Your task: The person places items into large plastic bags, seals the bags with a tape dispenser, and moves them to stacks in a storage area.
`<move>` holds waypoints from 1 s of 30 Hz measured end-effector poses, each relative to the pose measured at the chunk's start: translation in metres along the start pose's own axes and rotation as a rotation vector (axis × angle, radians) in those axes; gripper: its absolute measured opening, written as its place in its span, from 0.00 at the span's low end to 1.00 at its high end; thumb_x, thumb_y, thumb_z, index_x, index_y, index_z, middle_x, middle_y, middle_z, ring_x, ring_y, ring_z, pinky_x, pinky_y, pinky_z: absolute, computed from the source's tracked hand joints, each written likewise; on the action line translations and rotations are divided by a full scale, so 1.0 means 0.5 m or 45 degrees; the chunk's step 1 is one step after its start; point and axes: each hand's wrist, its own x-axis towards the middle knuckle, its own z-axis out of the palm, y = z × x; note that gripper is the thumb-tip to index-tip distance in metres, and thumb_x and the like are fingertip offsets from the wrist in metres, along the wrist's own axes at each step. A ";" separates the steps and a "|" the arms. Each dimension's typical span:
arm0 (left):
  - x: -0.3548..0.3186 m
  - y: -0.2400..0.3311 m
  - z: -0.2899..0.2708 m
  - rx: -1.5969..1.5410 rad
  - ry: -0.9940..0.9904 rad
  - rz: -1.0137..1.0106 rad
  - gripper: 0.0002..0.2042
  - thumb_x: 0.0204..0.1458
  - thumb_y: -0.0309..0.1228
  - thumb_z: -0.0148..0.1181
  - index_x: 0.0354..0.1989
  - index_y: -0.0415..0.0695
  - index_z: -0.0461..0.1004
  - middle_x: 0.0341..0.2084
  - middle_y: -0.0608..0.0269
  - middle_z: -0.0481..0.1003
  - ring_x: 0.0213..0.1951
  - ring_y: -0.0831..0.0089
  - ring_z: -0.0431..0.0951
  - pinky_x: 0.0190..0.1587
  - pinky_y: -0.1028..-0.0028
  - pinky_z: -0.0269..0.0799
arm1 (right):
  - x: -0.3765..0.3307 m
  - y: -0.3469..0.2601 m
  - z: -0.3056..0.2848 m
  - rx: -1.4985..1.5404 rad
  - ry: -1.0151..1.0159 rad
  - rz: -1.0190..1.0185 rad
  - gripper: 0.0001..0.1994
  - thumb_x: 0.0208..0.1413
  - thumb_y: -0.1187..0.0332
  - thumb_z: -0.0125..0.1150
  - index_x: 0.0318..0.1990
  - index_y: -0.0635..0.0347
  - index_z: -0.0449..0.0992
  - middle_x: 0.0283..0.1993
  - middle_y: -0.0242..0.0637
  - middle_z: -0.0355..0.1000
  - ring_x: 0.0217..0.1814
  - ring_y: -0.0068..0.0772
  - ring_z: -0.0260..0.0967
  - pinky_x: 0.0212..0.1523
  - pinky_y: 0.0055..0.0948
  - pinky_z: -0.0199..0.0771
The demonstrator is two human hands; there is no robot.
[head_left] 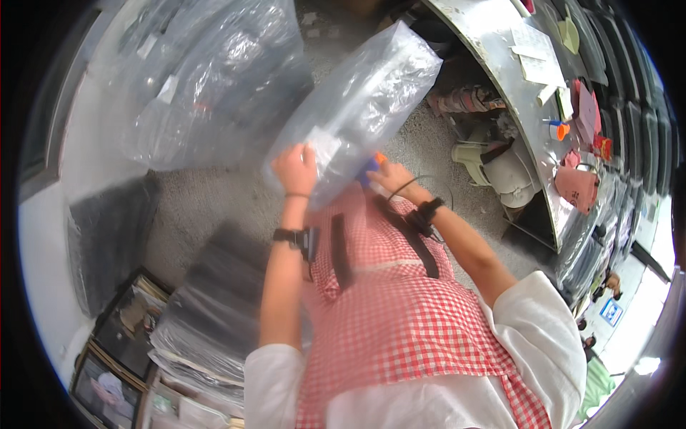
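Observation:
A long package in a clear plastic bag (371,89) stands tilted in front of me, with a pale label or slip of paper (325,146) on its near end. My left hand (294,170) is closed on the bag's near left edge, beside that slip. On the right of the same end, my right hand (391,177) is closed round a small blue and orange hand tool (369,171). The tool is partly hidden by my fingers and blurred, so its exact kind is unclear. It sits against or very close to the bag.
Larger plastic-wrapped bundles (236,79) stand at the far left. A stack of dark wrapped sheets (221,300) lies by my left side. To the right, a metal-topped table (493,43) holds papers, a pink pouch (576,187) and an orange cup-like item (560,131).

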 end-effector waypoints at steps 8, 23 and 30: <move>0.061 0.171 0.056 0.038 0.092 0.130 0.17 0.44 0.41 0.62 0.40 0.47 0.69 0.43 0.59 0.67 0.47 0.59 0.66 0.47 0.56 0.56 | -0.177 -0.118 -0.415 0.855 -0.248 -0.009 0.24 0.54 0.54 0.59 0.48 0.68 0.72 0.38 0.39 0.74 0.40 0.29 0.70 0.41 0.27 0.69; 0.064 0.191 0.143 0.254 0.229 -0.283 0.08 0.39 0.36 0.61 0.23 0.49 0.71 0.39 0.65 0.67 0.47 0.61 0.65 0.52 0.60 0.53 | 0.048 -0.149 -0.335 0.672 0.093 -0.164 0.28 0.56 0.47 0.55 0.42 0.72 0.73 0.35 0.44 0.74 0.36 0.29 0.70 0.37 0.29 0.69; 0.162 0.160 0.081 0.246 0.014 -0.305 0.22 0.39 0.55 0.64 0.30 0.49 0.70 0.38 0.60 0.68 0.45 0.60 0.66 0.48 0.59 0.58 | -0.258 0.132 -0.228 0.628 -0.067 -0.023 0.29 0.57 0.53 0.54 0.56 0.71 0.66 0.36 0.51 0.75 0.41 0.40 0.75 0.43 0.35 0.72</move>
